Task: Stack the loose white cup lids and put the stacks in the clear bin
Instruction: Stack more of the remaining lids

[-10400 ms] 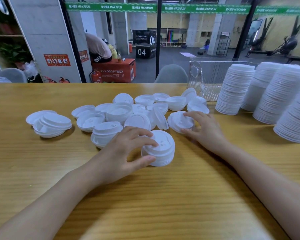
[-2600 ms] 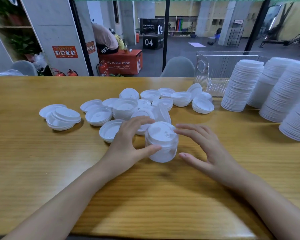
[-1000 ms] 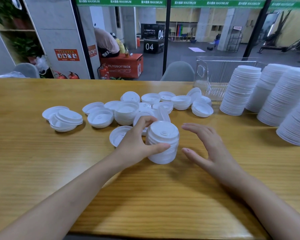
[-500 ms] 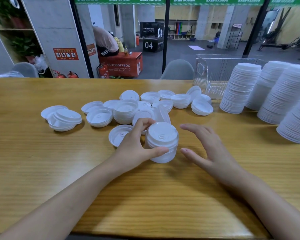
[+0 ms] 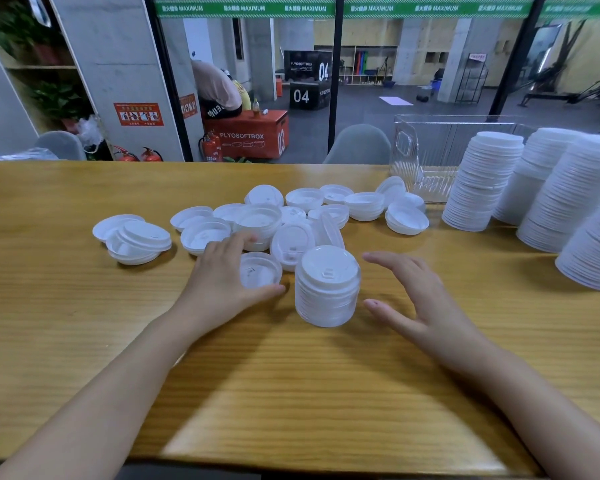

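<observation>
Wooden table [image 5: 84, 323], gym [image 5: 378, 98] beyond; left hand [image 5: 219, 282] round lid [image 5: 258, 275]; right hand [image 5: 426, 303] splayed, empty

Around the short stack [image 5: 326, 285], bare table [image 5: 291, 393] lies open from 4 to 8 o'clock. At 9 o'clock the left hand [image 5: 222, 282], curled round a single lid [image 5: 260, 275], fills the gap. At 3 o'clock the right hand [image 5: 426, 299] is spread, apart from the stack. Loose lids [image 5: 291, 216] crowd 10 to 1 o'clock. Tall stacks [image 5: 482, 181] wall off 2 o'clock, fronting the clear bin [image 5: 430, 143], with only a narrow gap beside the lids.
</observation>
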Demonstrator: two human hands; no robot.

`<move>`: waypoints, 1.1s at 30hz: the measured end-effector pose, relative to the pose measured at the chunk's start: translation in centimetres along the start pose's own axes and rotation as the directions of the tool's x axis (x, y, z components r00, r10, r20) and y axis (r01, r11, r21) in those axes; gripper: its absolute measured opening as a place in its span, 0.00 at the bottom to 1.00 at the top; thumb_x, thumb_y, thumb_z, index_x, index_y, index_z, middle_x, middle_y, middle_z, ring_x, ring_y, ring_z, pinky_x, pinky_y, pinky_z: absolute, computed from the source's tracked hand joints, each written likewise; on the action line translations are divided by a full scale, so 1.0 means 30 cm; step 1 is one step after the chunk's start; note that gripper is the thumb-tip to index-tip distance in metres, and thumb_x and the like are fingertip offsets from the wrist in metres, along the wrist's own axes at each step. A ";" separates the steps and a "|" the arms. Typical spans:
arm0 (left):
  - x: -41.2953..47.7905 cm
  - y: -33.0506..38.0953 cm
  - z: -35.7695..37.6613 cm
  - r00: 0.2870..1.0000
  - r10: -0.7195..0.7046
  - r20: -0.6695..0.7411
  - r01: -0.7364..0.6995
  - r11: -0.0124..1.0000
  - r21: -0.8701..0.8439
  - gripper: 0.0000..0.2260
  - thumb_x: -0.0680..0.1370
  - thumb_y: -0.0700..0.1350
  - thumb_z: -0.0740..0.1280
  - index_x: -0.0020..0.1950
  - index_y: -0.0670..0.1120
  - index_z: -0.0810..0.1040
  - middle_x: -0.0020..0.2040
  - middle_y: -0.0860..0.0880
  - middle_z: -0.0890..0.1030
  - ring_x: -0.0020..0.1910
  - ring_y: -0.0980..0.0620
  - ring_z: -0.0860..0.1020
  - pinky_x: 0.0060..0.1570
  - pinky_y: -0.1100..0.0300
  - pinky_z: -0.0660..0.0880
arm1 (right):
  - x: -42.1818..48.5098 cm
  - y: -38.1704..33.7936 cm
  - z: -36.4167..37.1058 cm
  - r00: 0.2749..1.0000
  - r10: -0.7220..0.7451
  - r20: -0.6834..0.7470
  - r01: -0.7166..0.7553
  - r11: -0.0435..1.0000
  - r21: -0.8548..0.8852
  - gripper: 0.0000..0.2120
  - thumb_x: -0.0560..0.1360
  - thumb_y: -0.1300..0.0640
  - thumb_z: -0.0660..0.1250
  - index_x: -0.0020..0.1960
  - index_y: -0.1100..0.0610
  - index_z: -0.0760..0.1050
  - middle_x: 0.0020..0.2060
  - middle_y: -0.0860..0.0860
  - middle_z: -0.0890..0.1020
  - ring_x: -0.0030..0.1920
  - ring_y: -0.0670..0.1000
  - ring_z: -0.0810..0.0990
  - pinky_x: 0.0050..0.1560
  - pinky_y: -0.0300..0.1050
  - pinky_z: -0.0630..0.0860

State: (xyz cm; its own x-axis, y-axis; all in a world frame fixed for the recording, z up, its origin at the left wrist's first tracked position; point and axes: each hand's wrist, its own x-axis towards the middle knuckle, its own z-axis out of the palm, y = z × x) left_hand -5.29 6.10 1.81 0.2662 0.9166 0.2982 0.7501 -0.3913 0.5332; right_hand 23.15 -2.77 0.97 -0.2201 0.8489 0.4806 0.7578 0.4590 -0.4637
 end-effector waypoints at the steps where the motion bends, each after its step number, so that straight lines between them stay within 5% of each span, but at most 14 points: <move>1: 0.002 -0.004 0.005 1.000 -0.011 0.021 0.010 0.998 0.060 0.39 0.63 0.69 0.73 0.68 0.54 0.67 0.65 0.57 0.72 0.66 0.52 0.67 0.64 0.56 0.63 | 0.000 0.000 -0.001 1.000 0.001 0.002 -0.001 1.000 0.001 0.22 0.76 0.34 0.58 0.68 0.32 0.62 0.68 0.32 0.69 0.69 0.43 0.67 0.69 0.50 0.65; 7: 0.002 0.008 0.005 1.000 -0.027 -0.015 0.029 0.983 0.183 0.38 0.62 0.71 0.69 0.67 0.56 0.68 0.63 0.57 0.74 0.65 0.50 0.66 0.62 0.55 0.58 | 0.002 0.001 0.000 1.000 0.003 0.003 -0.003 1.000 0.002 0.21 0.75 0.34 0.58 0.68 0.32 0.62 0.67 0.30 0.68 0.69 0.40 0.66 0.69 0.48 0.64; 10: 0.002 0.025 -0.009 0.997 -0.025 -0.074 0.019 0.997 -0.073 0.40 0.59 0.69 0.69 0.68 0.55 0.68 0.61 0.60 0.72 0.62 0.51 0.69 0.65 0.52 0.65 | 0.002 0.001 0.001 1.000 0.004 0.007 -0.004 1.000 0.006 0.21 0.75 0.34 0.58 0.68 0.32 0.62 0.67 0.30 0.68 0.69 0.40 0.66 0.69 0.48 0.64; 14: -0.003 0.065 -0.011 0.979 -0.019 -0.203 -0.067 0.909 -0.412 0.37 0.68 0.46 0.80 0.71 0.55 0.63 0.59 0.61 0.70 0.57 0.63 0.73 0.56 0.74 0.68 | 0.001 0.001 0.000 1.000 0.007 0.012 -0.007 1.000 0.004 0.22 0.75 0.34 0.58 0.68 0.32 0.62 0.67 0.30 0.68 0.69 0.40 0.66 0.68 0.48 0.64; 17: -0.015 0.101 -0.011 0.961 -0.007 -0.275 -0.160 0.798 -0.580 0.38 0.65 0.46 0.80 0.67 0.62 0.62 0.57 0.66 0.69 0.59 0.60 0.76 0.59 0.69 0.71 | 0.002 0.000 -0.001 1.000 0.006 0.014 -0.006 1.000 0.006 0.22 0.75 0.33 0.58 0.68 0.32 0.62 0.67 0.30 0.67 0.69 0.40 0.66 0.68 0.47 0.64; 21: -0.031 0.150 0.017 0.983 0.056 -0.174 -0.165 0.683 -0.711 0.35 0.62 0.53 0.78 0.65 0.58 0.66 0.64 0.52 0.73 0.63 0.57 0.76 0.64 0.59 0.72 | 0.002 -0.005 -0.003 1.000 0.011 0.015 -0.011 1.000 0.009 0.22 0.75 0.33 0.58 0.68 0.33 0.62 0.67 0.30 0.67 0.69 0.40 0.66 0.68 0.45 0.63; 26: -0.026 0.174 0.071 0.994 0.104 0.020 -0.063 0.731 -0.679 0.32 0.63 0.56 0.77 0.65 0.57 0.71 0.64 0.59 0.77 0.67 0.60 0.72 0.67 0.59 0.68 | 0.002 -0.006 -0.005 1.000 0.014 0.011 -0.014 1.000 0.000 0.22 0.75 0.34 0.58 0.68 0.32 0.62 0.67 0.30 0.67 0.69 0.40 0.66 0.68 0.45 0.63; 33: -0.031 0.171 0.093 0.989 0.128 0.069 -0.060 0.790 -0.611 0.32 0.62 0.59 0.77 0.64 0.59 0.71 0.64 0.63 0.76 0.67 0.63 0.70 0.66 0.66 0.64 | 0.003 -0.009 -0.006 1.000 0.016 0.013 -0.016 1.000 -0.004 0.22 0.75 0.34 0.58 0.68 0.31 0.60 0.67 0.29 0.67 0.69 0.39 0.65 0.67 0.44 0.62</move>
State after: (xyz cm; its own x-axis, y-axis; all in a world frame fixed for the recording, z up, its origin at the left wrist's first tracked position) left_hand -0.01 3.47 2.06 0.4015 0.8623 0.3087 0.2066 -0.4136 0.8867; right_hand 23.04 -2.85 1.28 -0.2156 0.8596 0.4632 0.7635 0.4441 -0.4688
